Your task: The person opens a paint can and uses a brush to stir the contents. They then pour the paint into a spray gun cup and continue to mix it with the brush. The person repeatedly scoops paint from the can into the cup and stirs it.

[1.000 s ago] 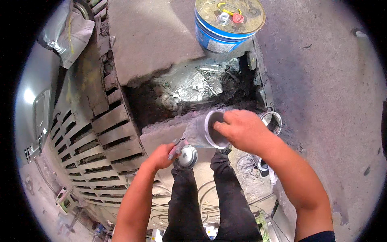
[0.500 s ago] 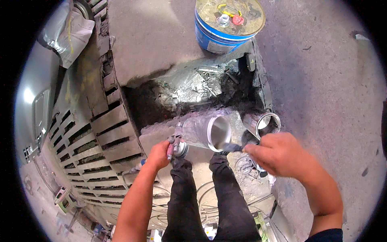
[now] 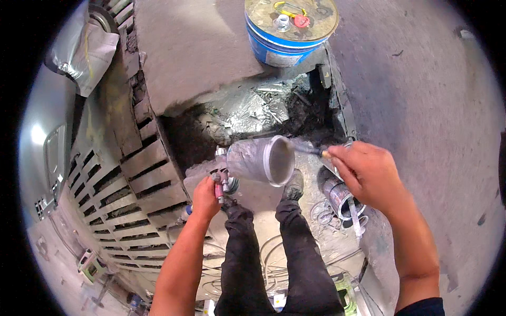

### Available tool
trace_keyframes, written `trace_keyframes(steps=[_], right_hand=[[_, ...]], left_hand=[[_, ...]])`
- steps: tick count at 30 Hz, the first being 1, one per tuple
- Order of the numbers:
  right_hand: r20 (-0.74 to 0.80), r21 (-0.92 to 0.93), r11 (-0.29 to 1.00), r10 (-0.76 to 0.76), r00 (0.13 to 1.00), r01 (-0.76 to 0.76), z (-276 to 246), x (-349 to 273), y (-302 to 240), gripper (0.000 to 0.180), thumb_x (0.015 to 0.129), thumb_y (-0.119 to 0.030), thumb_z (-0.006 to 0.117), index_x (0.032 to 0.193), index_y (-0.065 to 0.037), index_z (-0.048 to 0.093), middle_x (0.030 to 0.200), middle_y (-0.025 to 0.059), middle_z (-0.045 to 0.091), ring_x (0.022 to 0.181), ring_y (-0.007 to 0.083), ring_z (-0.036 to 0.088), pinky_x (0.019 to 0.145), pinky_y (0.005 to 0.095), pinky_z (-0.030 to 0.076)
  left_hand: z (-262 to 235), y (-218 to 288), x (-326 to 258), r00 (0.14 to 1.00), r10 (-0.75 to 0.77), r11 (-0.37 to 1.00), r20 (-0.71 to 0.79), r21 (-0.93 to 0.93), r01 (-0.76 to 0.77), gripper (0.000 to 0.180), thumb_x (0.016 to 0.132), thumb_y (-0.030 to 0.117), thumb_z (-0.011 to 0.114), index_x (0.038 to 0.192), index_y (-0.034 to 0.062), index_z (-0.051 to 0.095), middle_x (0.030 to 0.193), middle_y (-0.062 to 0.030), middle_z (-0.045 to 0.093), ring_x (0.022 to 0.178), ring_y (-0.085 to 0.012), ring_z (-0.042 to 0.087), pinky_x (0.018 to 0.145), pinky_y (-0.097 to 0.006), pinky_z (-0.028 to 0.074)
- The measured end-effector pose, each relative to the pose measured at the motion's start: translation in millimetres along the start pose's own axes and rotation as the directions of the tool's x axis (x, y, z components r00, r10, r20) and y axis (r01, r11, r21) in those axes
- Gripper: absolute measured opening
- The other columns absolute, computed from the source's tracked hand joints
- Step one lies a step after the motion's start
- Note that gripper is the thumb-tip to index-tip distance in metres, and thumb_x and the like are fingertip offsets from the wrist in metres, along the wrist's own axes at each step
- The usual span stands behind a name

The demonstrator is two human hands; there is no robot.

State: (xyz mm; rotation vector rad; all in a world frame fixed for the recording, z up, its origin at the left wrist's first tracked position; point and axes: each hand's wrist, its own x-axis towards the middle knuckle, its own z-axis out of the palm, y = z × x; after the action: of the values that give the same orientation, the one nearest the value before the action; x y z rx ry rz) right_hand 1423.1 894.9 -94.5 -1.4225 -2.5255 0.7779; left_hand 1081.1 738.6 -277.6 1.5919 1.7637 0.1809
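My left hand point(image 3: 205, 197) is closed round the handle of a paint spray gun point(image 3: 221, 179). The gun is tipped so that its grey, paint-smeared cup point(image 3: 247, 159) lies on its side, its open mouth facing right. A paintbrush point(image 3: 315, 151) with a dark handle is gripped in my right hand point(image 3: 369, 171). Its blurred bristle end is at the upper part of the cup's mouth; whether it touches the rim I cannot tell. Below my right hand, an open metal can point(image 3: 337, 195) is tilted, with a pale flat stick point(image 3: 354, 217) at its mouth.
A blue bucket point(image 3: 279, 50) stands ahead, a cap and yellow piece on its lid. Nearer is a pit point(image 3: 182, 134) with crumpled silvery sheeting point(image 3: 258, 113). Slotted floor grating point(image 3: 124, 210) and a grey car body point(image 3: 47, 126) lie left. Hoses point(image 3: 271, 253) run around my feet.
My right hand has moved up, taking the brush from the lower edge of the cup's mouth to its upper edge. My left hand and the spray gun have shifted slightly left and away.
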Motion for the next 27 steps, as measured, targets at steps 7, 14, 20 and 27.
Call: trace_keyframes(steps=[7,14,20,27], right_hand=[[0.106,0.518,0.715,0.492,0.864,-0.470,11,-46,-13,0.022,0.091,-0.016,0.059,0.107,-0.002,0.065,0.087,0.0108,0.069,0.067,0.0162,0.065,0.062,0.0288,0.052],[-0.159,0.894,0.368,0.794,0.587,-0.256,42,-40,-15,0.017,0.085,-0.003,0.069,0.101,0.001,0.065,0.088,0.0049,0.068,0.066,0.0050,0.057,0.058,0.0190,0.048],[-0.058,0.937,0.275,0.731,0.680,-0.217,47,-21,-30,0.021,0.086,-0.002,0.066,0.106,0.003,0.063,0.088,0.0091,0.068,0.073,0.0126,0.065,0.064,0.0249,0.056],[-0.411,0.727,0.685,0.491,0.768,-0.048,58,-20,-18,0.020,0.082,-0.004,0.070,0.101,-0.001,0.067,0.091,0.0088,0.070,0.079,0.0156,0.066,0.070,0.0269,0.053]], left_hand=[[-7,8,7,0.977,-0.183,0.983,0.113,0.013,0.182,0.020,0.080,0.010,0.059,0.100,0.0049,0.058,0.087,-0.0189,0.063,0.087,-0.0430,0.058,0.073,-0.046,0.046],[4,37,13,0.881,-0.286,0.899,0.378,-0.212,0.383,0.024,0.086,0.021,0.062,0.098,0.0004,0.058,0.087,-0.0206,0.065,0.080,-0.0376,0.062,0.073,-0.042,0.047],[2,58,12,0.748,-0.333,0.806,0.574,-0.238,0.542,0.021,0.087,0.020,0.065,0.087,0.0015,0.057,0.072,-0.0040,0.058,0.066,-0.0146,0.054,0.062,-0.033,0.045],[-6,74,15,0.649,-0.316,0.709,0.692,-0.283,0.646,0.018,0.088,0.018,0.064,0.081,0.0047,0.055,0.068,-0.0006,0.053,0.058,-0.0113,0.049,0.053,-0.029,0.039]])
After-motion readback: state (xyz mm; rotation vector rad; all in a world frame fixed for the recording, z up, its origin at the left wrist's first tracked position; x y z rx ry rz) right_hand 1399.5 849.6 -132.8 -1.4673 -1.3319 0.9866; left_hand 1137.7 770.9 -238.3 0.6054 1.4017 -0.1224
